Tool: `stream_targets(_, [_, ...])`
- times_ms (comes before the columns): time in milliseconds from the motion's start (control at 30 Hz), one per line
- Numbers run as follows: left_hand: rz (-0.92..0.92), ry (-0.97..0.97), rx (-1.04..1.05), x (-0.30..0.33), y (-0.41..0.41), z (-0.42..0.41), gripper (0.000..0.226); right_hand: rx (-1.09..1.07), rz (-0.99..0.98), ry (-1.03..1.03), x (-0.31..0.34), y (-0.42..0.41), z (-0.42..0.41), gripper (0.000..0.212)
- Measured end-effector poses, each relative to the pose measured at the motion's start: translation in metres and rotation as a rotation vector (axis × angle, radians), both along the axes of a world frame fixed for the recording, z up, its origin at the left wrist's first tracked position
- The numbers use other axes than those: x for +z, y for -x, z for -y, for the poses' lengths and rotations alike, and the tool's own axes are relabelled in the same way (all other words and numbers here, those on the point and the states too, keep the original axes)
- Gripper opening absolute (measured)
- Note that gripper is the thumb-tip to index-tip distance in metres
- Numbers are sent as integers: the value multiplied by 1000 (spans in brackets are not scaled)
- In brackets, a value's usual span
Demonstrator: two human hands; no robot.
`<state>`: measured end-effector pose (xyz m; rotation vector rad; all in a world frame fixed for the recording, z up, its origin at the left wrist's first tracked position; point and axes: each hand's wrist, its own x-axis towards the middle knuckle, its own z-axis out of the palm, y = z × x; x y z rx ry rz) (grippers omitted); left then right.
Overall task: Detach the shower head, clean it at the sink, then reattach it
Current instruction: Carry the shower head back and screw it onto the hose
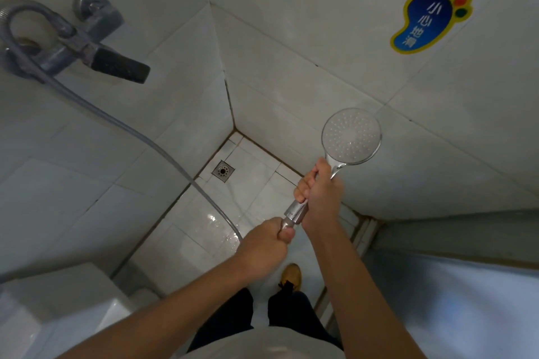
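Shower head [351, 136]: one, gripped by right hand [319, 188]; left hand [267, 245] grips hose [122, 122] end.

Dim, soft light, glare on the wet floor tiles [214, 220], wide-angle bending and blur at edges.

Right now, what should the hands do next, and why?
Probably twist. The right hand grips the shower head by its handle, and the left hand pinches the nut where the hose joins. They look still joined, so the left hand should likely turn the nut to unscrew it.
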<state>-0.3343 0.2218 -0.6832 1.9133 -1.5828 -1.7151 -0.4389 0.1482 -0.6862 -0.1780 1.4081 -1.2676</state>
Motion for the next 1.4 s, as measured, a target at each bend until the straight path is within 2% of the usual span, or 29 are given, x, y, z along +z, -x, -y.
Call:
stream_targets(133, [319, 249, -39, -2, 9, -8, 17, -51, -29, -16, 1, -4, 2, 35])
stream_targets(200, [363, 317, -77, -1, 12, -12, 20, -36, -14, -19, -1, -1, 1, 36])
stream_targets(233, [324, 305, -84, -1, 12, -13, 22, -12, 1, -19, -2, 1, 0, 35])
stream_targets(300, [107, 183, -39, -1, 8, -9, 25, 42, 55, -18, -3, 6, 0, 35])
stream_targets(367, [-300, -139, 125, 4, -3, 1, 24, 64, 165, -10, -4, 10, 0, 35])
stream_targets(433, [-701, -489, 205, 7, -19, 10, 28, 72, 356, 15, -7, 11, 2, 33])
stream_targets(533, [-1132, -813, 195, 6, -28, 13, 37, 109, 706, 62, -12, 7, 4, 27])
stream_targets(600, [-1313, -897, 226, 6, -23, 10, 34, 130, 815, 88, -16, 6, 6, 24])
stream_targets(700, [-1402, -913, 232, 3, -20, 5, 29, 175, 805, 101, -13, 6, 7, 24])
stream_targets(767, [-1338, -902, 211, 2, -21, 4, 24, 190, 724, 81, -11, 7, 5, 26])
stream_targets(800, [-1248, -871, 205, 3, -22, 4, 23, 190, 658, 68, -10, 7, 4, 27])
stream_targets(933, [-747, -628, 196, 17, -15, 3, 32, 187, 378, 33, -3, 9, 0, 30])
stream_targets(1000, [-581, -493, 198, 23, -7, -1, 36, 201, 259, 26, 2, 8, 0, 33])
stream_targets(1200, [-246, -122, 138, 12, 4, -2, 35, 128, 40, 46, 15, 2, 3, 39])
stream_targets(1333, [142, 137, -46, -1, 4, -2, 23, -18, -79, 1, 16, -3, 2, 36])
stream_targets(1400, [245, 239, -74, -2, 5, -5, 17, -94, -99, -38, 15, -5, 2, 31])
